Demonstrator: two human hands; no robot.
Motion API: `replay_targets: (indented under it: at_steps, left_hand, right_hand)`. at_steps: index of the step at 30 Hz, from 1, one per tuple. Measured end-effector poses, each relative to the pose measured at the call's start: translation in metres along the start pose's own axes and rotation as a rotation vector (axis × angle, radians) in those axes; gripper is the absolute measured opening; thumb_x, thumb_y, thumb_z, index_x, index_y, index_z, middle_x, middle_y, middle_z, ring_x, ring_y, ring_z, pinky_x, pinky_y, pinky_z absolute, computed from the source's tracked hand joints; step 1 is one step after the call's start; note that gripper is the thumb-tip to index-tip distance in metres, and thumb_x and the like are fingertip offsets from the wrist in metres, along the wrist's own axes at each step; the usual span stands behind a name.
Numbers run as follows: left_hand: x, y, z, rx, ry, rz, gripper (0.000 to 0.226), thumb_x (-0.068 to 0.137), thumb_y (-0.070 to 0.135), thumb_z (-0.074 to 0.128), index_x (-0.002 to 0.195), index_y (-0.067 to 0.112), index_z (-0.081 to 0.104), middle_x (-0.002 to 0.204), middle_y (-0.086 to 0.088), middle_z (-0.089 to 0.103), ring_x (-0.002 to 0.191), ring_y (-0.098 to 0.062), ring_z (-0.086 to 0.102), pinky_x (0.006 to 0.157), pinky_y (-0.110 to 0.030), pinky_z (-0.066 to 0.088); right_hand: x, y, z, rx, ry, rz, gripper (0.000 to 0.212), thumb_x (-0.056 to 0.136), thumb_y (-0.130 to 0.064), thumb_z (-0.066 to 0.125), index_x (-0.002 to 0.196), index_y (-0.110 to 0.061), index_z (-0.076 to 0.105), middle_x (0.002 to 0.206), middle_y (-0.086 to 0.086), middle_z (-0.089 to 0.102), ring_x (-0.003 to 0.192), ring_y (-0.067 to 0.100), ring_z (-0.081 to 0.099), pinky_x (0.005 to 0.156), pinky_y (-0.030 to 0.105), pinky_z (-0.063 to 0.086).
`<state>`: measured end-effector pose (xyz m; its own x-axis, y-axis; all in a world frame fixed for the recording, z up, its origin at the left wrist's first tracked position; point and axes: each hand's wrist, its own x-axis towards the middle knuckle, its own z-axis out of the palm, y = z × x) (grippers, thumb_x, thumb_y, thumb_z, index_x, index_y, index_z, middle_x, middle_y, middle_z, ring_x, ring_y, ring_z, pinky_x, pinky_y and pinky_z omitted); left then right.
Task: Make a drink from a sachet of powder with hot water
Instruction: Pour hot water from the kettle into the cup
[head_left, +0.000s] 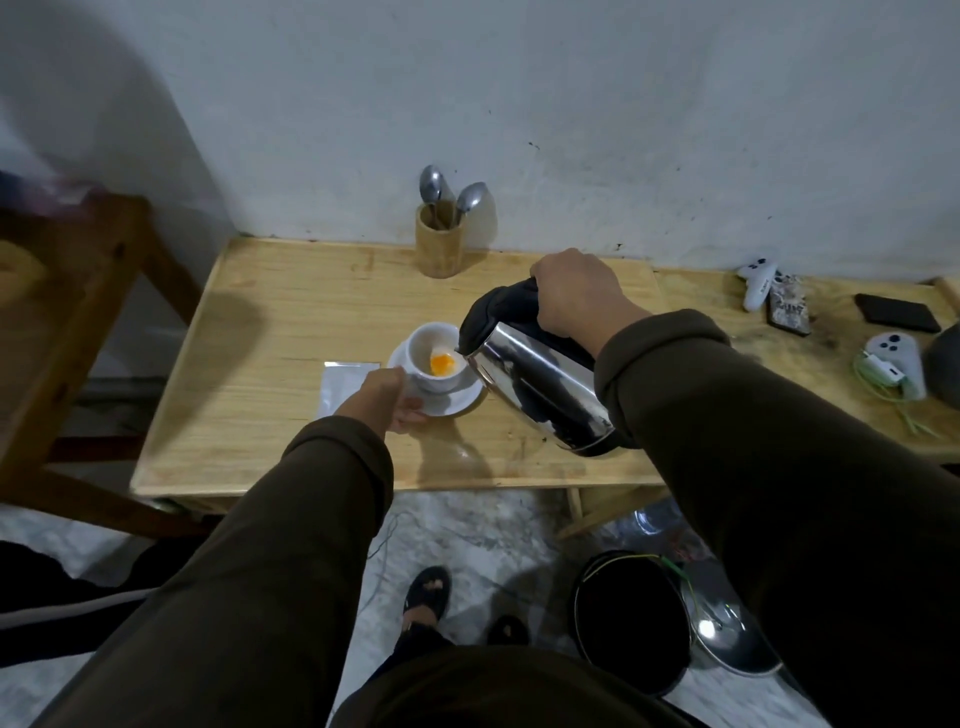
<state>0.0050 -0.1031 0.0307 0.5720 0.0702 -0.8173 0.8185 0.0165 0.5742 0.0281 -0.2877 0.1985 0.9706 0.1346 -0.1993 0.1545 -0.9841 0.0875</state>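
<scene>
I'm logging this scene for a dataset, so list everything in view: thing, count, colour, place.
Cup: one, white, on the saucer, orange powder inside.
Saucer: one, white, table centre.
Kettle: one, steel with black lid, tilted over the cup.
Sachet: one, silvery white, flat on the table left of the saucer.
Spoons: two, metal, standing in the holder.
Holder: one, wooden, by the wall.
Table: one, light wood.
Controllers: two, white, table's right end.
Pot: one, black, on the floor.
Left hand: steadying the saucer.
Right hand: gripping the kettle handle.
</scene>
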Motion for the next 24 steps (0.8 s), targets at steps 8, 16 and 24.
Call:
replay_targets:
  at_steps: [8, 16, 24]
  left_hand:
    - [-0.001, 0.003, 0.000, 0.018, -0.005, -0.006, 0.048, 0.096, 0.033, 0.040, 0.136, 0.008, 0.037, 0.074, -0.011, 0.054, 0.061, -0.023, 0.052, 0.055, -0.032, 0.038]
    - [-0.001, 0.001, 0.002, 0.005, 0.010, 0.002, 0.048, 0.096, 0.033, 0.035, 0.138, 0.009, 0.036, 0.076, -0.011, 0.055, 0.062, -0.023, 0.053, 0.057, -0.032, 0.039]
    - [-0.003, 0.003, 0.001, -0.007, 0.005, -0.023, 0.049, 0.098, 0.034, 0.035, 0.138, 0.007, 0.035, 0.077, -0.013, 0.057, 0.066, -0.026, 0.056, 0.077, -0.039, 0.042]
  right_hand:
    - [-0.001, -0.007, -0.006, -0.027, -0.012, 0.017, 0.030, 0.088, -0.006, 0.054, 0.118, -0.009, 0.057, 0.115, 0.012, 0.059, 0.106, 0.031, 0.058, 0.073, 0.034, 0.043]
    - [-0.002, -0.010, -0.007, -0.049, -0.030, 0.028, 0.030, 0.089, -0.007, 0.055, 0.119, -0.009, 0.056, 0.115, 0.012, 0.058, 0.106, 0.030, 0.057, 0.074, 0.034, 0.043]
    - [0.001, -0.011, -0.009, -0.036, -0.016, 0.026, 0.026, 0.089, -0.008, 0.055, 0.115, -0.009, 0.059, 0.090, 0.006, 0.047, 0.083, 0.024, 0.047, 0.071, 0.033, 0.043]
